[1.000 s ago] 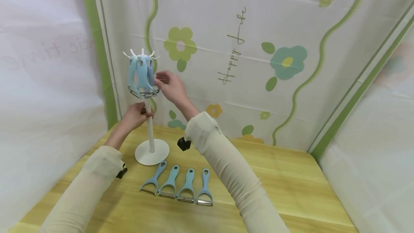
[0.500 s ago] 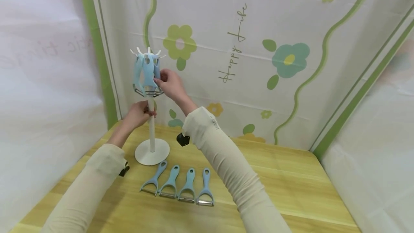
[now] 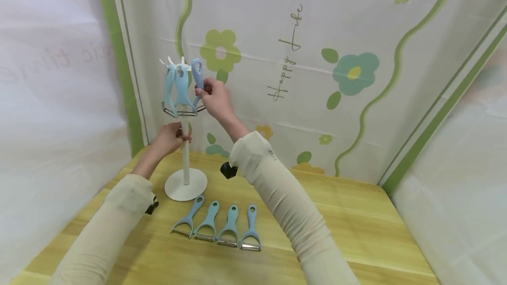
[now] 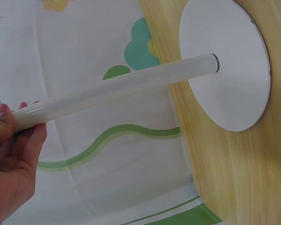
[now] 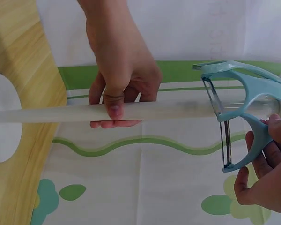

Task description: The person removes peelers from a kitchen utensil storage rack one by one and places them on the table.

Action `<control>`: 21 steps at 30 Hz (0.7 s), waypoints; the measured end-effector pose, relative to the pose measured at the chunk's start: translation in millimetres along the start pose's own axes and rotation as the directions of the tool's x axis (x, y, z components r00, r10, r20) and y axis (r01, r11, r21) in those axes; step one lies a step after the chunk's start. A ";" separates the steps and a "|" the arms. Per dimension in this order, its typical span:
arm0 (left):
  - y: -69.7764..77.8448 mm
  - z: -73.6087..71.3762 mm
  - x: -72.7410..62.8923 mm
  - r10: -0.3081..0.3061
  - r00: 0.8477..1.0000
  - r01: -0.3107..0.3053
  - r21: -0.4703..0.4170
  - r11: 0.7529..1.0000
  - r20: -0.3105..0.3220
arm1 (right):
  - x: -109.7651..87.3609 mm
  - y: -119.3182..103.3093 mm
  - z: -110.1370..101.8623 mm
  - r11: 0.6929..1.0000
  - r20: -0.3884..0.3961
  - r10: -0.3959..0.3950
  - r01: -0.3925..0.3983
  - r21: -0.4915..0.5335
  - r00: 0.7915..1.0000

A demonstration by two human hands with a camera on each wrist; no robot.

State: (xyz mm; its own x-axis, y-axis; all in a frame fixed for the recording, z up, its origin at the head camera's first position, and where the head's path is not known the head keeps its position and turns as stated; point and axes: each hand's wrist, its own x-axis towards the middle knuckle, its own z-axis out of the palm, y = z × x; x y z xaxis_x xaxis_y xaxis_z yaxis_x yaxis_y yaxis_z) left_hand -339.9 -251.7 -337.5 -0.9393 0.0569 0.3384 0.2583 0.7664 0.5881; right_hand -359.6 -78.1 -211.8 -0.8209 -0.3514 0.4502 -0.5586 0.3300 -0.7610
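Observation:
A white stand has a round base, an upright pole and a ring of short hooks on top. My left hand grips the pole below the hooks, thumb and fingers around it in the left wrist view. Two light-blue Y-shaped peelers hang there, one facing me and another to its left, blades down. By its handle my right hand pinches a bluer peeler at the hooks' right side. Its handle hole stands higher than those of the hanging ones.
On the wooden table, several peelers lie in a row before the base, including a left one and a right one, handles pointing away. A printed white curtain hangs close behind the stand.
The hanging peelers and hooks first shifted slightly right. My right hand then moved up and right, bringing the bluer peeler up and outward from the stand. My left hand stays on the pole.

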 end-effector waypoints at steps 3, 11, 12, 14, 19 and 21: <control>2.3 -0.8 -2.3 0.007 1.000 -0.007 0.010 1.000 -0.003 | -4.3 -0.5 -5.2 1.000 -0.011 -0.001 0.002 0.015 1.000; 0.6 -2.3 -2.3 0.000 1.000 0.000 -0.015 1.000 0.002 | -14.4 12.1 -14.4 0.998 -0.039 -0.030 0.032 0.047 0.999; -0.5 -2.4 -1.2 -0.006 1.000 0.006 -0.015 1.000 0.003 | -16.0 15.2 -15.0 0.998 -0.043 -0.031 0.033 0.049 0.999; -2.1 -2.8 0.2 -0.014 1.000 0.015 -0.025 1.000 0.010 | -19.6 21.3 -16.2 0.998 -0.047 -0.024 0.027 0.053 0.999; -6.7 -3.4 2.7 -0.020 1.000 0.020 -0.028 0.999 0.018 | -31.5 36.1 -19.1 0.995 -0.053 0.010 -0.004 0.101 0.999; -8.6 -4.3 3.0 -0.021 1.000 0.021 -0.030 0.999 0.018 | -36.6 42.4 -20.1 0.992 -0.061 0.031 -0.023 0.127 0.998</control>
State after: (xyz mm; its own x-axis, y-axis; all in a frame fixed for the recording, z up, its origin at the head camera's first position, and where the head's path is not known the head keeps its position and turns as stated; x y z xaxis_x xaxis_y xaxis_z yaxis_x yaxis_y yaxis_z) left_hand -343.9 -260.9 -338.4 -0.9483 0.0527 0.3128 0.2451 0.7479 0.6169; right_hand -355.6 -33.6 -251.2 -0.8436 -0.2869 0.4539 -0.5198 0.2244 -0.8243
